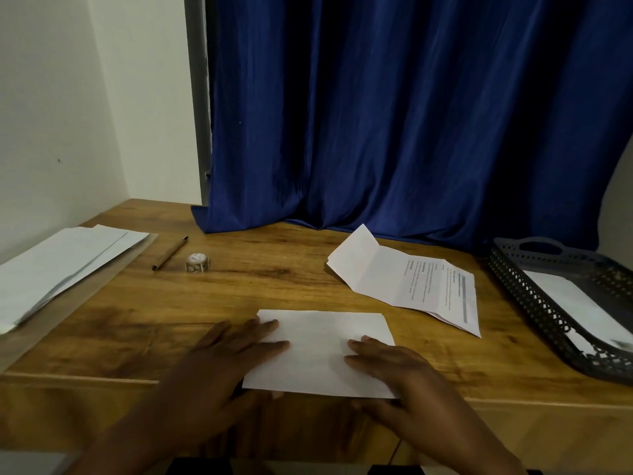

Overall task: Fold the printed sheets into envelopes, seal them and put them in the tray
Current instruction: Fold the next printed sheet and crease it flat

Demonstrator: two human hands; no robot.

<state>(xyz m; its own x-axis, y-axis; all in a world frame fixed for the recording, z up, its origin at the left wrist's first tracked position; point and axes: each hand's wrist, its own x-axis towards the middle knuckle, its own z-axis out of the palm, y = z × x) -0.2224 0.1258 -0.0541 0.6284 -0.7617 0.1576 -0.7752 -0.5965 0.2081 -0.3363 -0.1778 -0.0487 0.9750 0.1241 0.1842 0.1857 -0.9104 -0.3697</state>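
Note:
A folded white sheet point(320, 341) lies flat at the table's front edge, blank side up. My left hand point(219, 368) presses its left part with straight fingers. On the sheet's right part, my right hand point(400, 382) lies flat, fingers pointing left. A printed sheet point(411, 282), creased in thirds and partly unfolded, lies behind and to the right. The dark perforated tray point(507, 269) stands at the right edge with a white envelope point(575, 303) inside. A small roll of stickers point(197, 262) stands left of centre.
A stack of white sheets point(58, 272) lies at the far left. A brown pen point(170, 253) lies beside the sticker roll. A blue curtain point(411, 114) hangs behind the wooden table point(260, 279) and drapes onto its back edge.

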